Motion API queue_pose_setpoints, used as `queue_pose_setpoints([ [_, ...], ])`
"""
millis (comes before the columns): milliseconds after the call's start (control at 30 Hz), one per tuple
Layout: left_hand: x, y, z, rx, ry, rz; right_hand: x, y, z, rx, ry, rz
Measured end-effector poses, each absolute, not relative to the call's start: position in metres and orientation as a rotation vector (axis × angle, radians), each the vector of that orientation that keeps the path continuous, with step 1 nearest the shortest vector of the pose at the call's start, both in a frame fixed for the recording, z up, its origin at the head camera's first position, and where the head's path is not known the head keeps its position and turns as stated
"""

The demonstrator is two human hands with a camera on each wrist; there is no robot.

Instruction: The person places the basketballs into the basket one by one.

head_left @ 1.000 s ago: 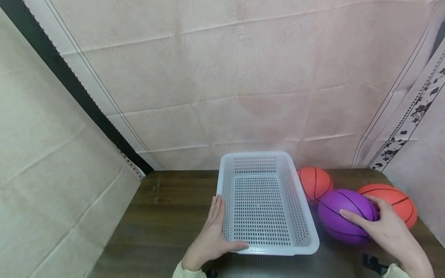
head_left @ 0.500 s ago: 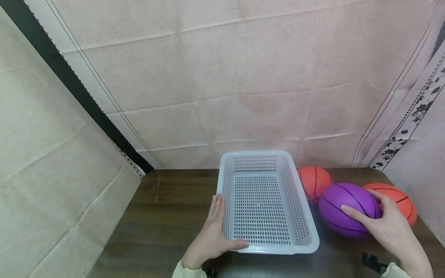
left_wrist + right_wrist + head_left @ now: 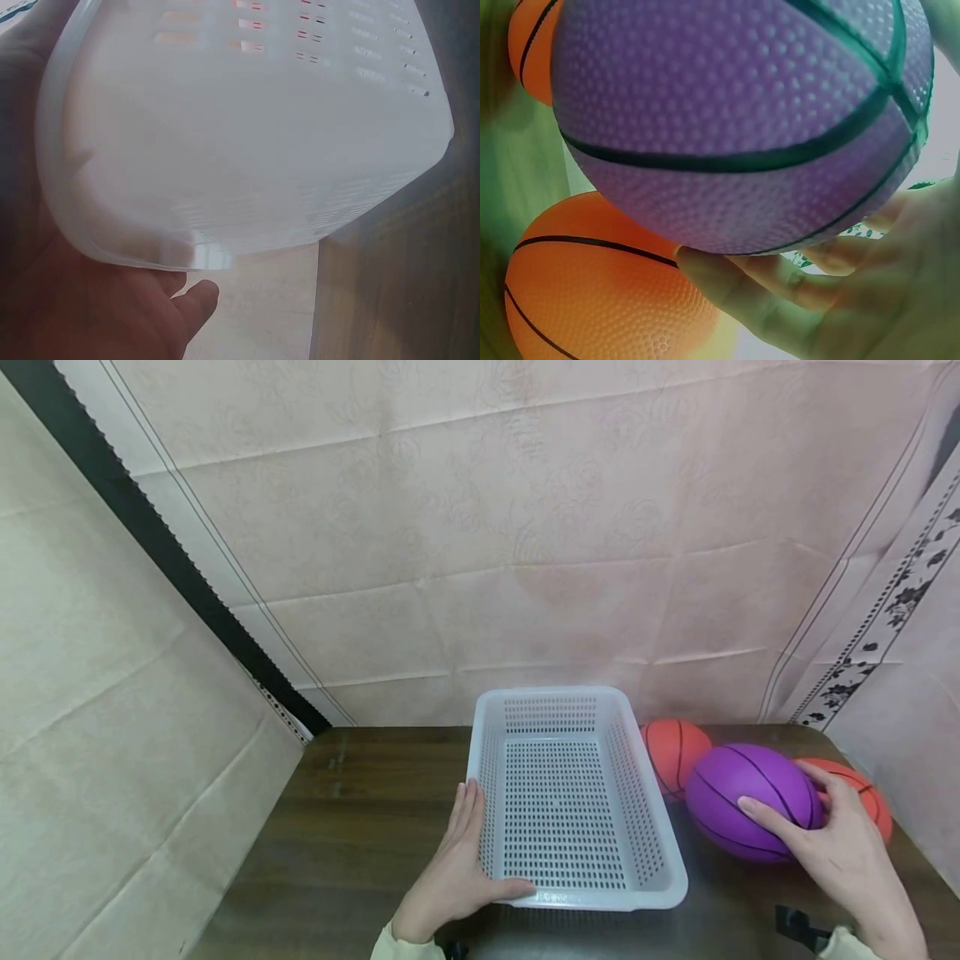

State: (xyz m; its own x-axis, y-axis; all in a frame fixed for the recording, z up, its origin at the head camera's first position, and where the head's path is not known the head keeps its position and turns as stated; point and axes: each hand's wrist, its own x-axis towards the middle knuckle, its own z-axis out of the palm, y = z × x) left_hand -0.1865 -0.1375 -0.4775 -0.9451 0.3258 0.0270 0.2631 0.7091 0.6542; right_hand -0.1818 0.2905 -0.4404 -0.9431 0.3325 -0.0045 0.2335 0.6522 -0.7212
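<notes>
Pale creased cloth (image 3: pixel 525 527) is hanging behind a dark wood-grain bench (image 3: pixel 360 827). On it, a white basket (image 3: pixel 592 900) is standing upright, opening upward; its long axis is running away from the person, a short side facing the body.

Left hand (image 3: pixel 461 881): fingers are lying straight and close together along the basket's left side, with the thumb spread apart onto the near rim.

Right hand (image 3: pixel 847 852): thumb and fingers are spreading around a purple ball (image 3: pixel 750 806), clamping it from its right side. Ball is sitting right of the basket, between a nearer-to-basket orange ball (image 3: pixel 671 752) and a far-right orange ball (image 3: pixel 876 810). Bench contact under it: cannot tell.

Orientation: purple ball is showing no evident long axis or front; only its dark seams are marking direction, one slanting from upper left to lower right in the head view.

Risks (judgement): a one-sided hold could be letting the smooth curve roll out leftward if the fingers loosen; knocking the neighbouring orange balls could be setting them rolling; bumping the rim could be shifting the basket if the left hand is bracing lightly.
</notes>
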Motion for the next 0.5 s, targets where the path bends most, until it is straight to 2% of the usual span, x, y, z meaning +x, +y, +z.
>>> queue_pose_setpoints([
  [500,-0.1863,-0.1375,-0.4798,0.488,2.829,1.054,-0.1792,0.2808,-0.4368,-0.385,-2.647,1.183],
])
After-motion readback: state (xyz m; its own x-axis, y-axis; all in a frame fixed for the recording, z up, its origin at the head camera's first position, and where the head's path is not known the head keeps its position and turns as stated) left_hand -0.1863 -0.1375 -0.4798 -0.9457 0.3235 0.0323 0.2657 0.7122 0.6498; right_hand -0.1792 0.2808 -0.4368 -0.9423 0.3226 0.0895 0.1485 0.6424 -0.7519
